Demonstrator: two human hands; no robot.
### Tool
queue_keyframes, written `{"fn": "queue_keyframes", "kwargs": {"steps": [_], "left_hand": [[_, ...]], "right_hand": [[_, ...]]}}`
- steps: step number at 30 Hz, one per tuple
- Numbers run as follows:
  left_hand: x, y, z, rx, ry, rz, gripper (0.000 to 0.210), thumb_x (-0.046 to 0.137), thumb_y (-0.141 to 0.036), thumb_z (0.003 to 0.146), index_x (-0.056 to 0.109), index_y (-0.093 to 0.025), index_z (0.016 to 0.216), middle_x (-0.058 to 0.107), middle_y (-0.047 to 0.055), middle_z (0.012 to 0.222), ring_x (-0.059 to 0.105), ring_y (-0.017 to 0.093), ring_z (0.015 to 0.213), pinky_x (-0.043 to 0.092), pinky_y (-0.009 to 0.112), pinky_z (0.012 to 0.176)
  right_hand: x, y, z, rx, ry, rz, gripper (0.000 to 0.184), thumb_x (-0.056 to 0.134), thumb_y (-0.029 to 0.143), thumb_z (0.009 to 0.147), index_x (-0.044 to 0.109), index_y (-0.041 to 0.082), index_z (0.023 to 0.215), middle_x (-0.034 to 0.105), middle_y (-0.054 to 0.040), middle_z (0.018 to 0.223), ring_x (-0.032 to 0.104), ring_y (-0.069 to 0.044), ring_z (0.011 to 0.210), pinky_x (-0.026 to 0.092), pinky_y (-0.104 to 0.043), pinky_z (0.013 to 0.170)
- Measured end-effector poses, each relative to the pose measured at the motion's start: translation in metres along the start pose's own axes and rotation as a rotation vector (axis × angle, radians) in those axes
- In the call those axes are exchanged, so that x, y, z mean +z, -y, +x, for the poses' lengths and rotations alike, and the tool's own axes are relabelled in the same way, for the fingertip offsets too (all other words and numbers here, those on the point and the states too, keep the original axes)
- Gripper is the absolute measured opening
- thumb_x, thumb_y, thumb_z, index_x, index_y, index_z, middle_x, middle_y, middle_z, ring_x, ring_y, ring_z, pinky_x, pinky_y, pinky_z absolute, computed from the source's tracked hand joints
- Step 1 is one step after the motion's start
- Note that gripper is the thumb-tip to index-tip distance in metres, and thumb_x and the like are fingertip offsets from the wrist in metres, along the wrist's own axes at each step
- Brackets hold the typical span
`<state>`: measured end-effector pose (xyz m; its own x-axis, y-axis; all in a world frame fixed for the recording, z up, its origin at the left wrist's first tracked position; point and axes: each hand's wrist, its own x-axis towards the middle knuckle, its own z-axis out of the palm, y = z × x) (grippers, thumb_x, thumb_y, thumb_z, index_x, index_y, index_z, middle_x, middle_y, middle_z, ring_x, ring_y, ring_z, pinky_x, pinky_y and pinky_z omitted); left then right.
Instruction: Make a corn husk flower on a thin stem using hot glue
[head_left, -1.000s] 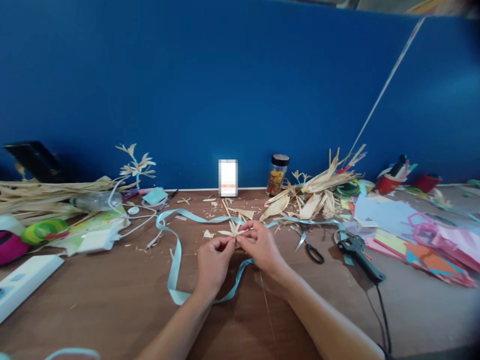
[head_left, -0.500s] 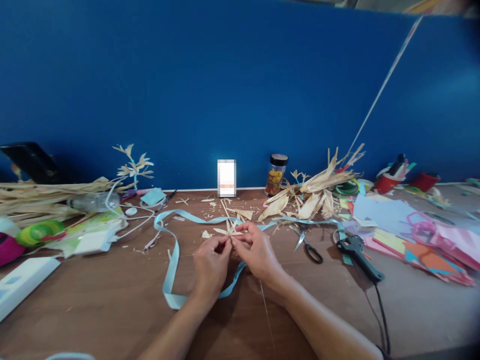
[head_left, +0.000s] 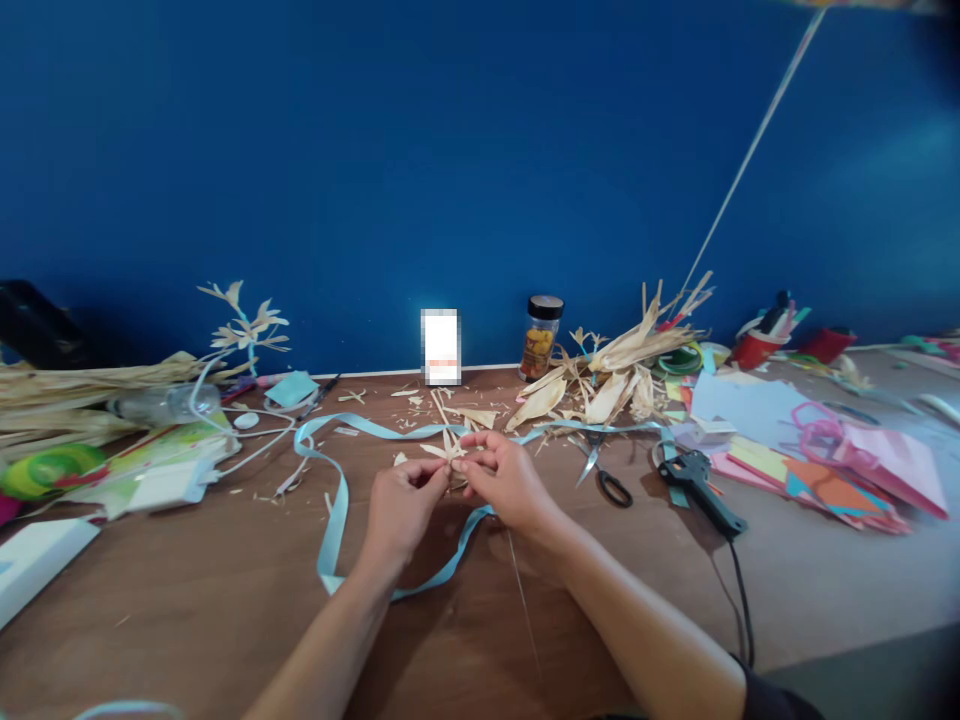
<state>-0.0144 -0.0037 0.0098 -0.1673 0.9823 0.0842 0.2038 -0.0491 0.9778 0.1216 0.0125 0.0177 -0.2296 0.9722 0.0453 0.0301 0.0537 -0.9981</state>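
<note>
Between my two hands is a small pale flower of dried corn husk (head_left: pixel 448 446), its pointed petals fanned out above the fingertips. My left hand (head_left: pixel 405 500) pinches its base between thumb and forefinger. From the other side my right hand (head_left: pixel 510 485) also pinches near the base, thumb tip close to the left thumb. The fingers hide the flower's lower part. A light blue ribbon (head_left: pixel 339 520) loops on the table around and behind my hands. Scissors (head_left: pixel 611 483) lie to the right of my right hand, with a glue gun (head_left: pixel 701 490) beyond them.
Dried corn husks (head_left: pixel 619 375) are heaped at the back right near a jar (head_left: pixel 541 340). A finished husk flower stem (head_left: pixel 251 325) stands back left beside white cables. Coloured papers (head_left: pixel 817 470) cover the right side. A white power strip (head_left: pixel 45 560) lies at left.
My hands keep pinching the husk flower, with small shifts of the fingers. The whole view has swung slightly, so everything sits a little further left and higher.
</note>
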Motion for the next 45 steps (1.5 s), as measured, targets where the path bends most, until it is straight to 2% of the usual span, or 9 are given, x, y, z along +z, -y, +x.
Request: {"fn": "queue_keyframes", "kwargs": {"steps": [5, 12, 17, 20, 26, 30, 38, 45], "left_hand": [[-0.002, 0.002, 0.003, -0.106, 0.05, -0.075, 0.025, 0.065, -0.032, 0.059, 0.068, -0.011, 0.071, 0.062, 0.003, 0.056, 0.051, 0.011, 0.052, 0.036, 0.021, 0.051], [0.0, 0.004, 0.002, -0.093, 0.02, -0.121, 0.026, 0.065, -0.034, 0.058, 0.067, -0.011, 0.069, 0.062, 0.002, 0.057, 0.049, 0.01, 0.052, 0.034, 0.02, 0.05], [0.002, 0.006, 0.002, -0.094, -0.009, -0.122, 0.032, 0.064, -0.038, 0.058, 0.067, -0.009, 0.074, 0.059, 0.001, 0.054, 0.046, 0.01, 0.049, 0.034, 0.02, 0.048], [0.002, 0.007, 0.003, -0.084, -0.031, -0.124, 0.034, 0.064, -0.037, 0.058, 0.067, -0.009, 0.077, 0.06, 0.002, 0.055, 0.049, 0.011, 0.05, 0.036, 0.021, 0.049], [0.001, 0.009, 0.003, -0.036, -0.048, -0.088, 0.031, 0.063, -0.035, 0.06, 0.067, -0.01, 0.078, 0.065, 0.005, 0.064, 0.055, 0.014, 0.057, 0.04, 0.022, 0.054], [0.001, 0.006, 0.001, -0.018, -0.058, -0.015, 0.029, 0.062, -0.035, 0.061, 0.067, -0.011, 0.077, 0.067, 0.006, 0.067, 0.056, 0.016, 0.06, 0.041, 0.024, 0.056], [0.002, 0.008, 0.002, 0.031, -0.123, 0.071, 0.028, 0.059, -0.037, 0.064, 0.066, -0.012, 0.076, 0.066, 0.004, 0.064, 0.056, 0.015, 0.057, 0.04, 0.023, 0.053], [-0.002, 0.005, 0.005, 0.059, -0.193, 0.154, 0.026, 0.058, -0.035, 0.064, 0.067, -0.013, 0.075, 0.067, 0.003, 0.065, 0.058, 0.015, 0.056, 0.041, 0.022, 0.054]], "right_hand": [[-0.005, 0.0, 0.002, 0.053, 0.013, -0.003, 0.026, 0.053, 0.022, 0.071, 0.049, 0.018, 0.096, 0.057, 0.0052, 0.049, 0.054, -0.009, 0.042, 0.041, -0.018, 0.043], [-0.003, 0.004, 0.0, 0.048, -0.034, -0.03, 0.017, 0.051, 0.026, 0.073, 0.043, 0.018, 0.086, 0.055, 0.0064, 0.043, 0.043, -0.007, 0.033, 0.032, -0.015, 0.037], [-0.004, 0.004, 0.001, 0.043, -0.035, -0.046, 0.023, 0.051, 0.037, 0.074, 0.046, 0.018, 0.087, 0.056, 0.0046, 0.05, 0.051, -0.009, 0.041, 0.035, -0.017, 0.041], [-0.008, 0.001, 0.003, 0.048, -0.018, -0.146, 0.03, 0.051, 0.044, 0.073, 0.053, 0.017, 0.085, 0.058, 0.0012, 0.057, 0.055, -0.011, 0.051, 0.038, -0.02, 0.046], [-0.015, -0.008, 0.004, -0.1, 0.055, -0.395, 0.032, 0.051, 0.044, 0.073, 0.061, 0.013, 0.07, 0.059, 0.0001, 0.063, 0.052, -0.012, 0.061, 0.037, -0.02, 0.055], [-0.016, -0.009, 0.004, -0.147, -0.006, -0.5, 0.025, 0.051, 0.037, 0.073, 0.062, 0.014, 0.073, 0.061, -0.0001, 0.067, 0.053, -0.012, 0.064, 0.037, -0.021, 0.059], [-0.021, -0.006, 0.004, -0.143, -0.126, -0.763, 0.016, 0.05, 0.028, 0.072, 0.063, 0.021, 0.078, 0.065, -0.0005, 0.074, 0.055, -0.014, 0.068, 0.035, -0.021, 0.06], [-0.036, -0.007, 0.009, -0.141, -0.219, -0.951, 0.017, 0.047, 0.029, 0.076, 0.062, 0.023, 0.078, 0.064, -0.0002, 0.074, 0.055, -0.014, 0.068, 0.031, -0.021, 0.057]]}}
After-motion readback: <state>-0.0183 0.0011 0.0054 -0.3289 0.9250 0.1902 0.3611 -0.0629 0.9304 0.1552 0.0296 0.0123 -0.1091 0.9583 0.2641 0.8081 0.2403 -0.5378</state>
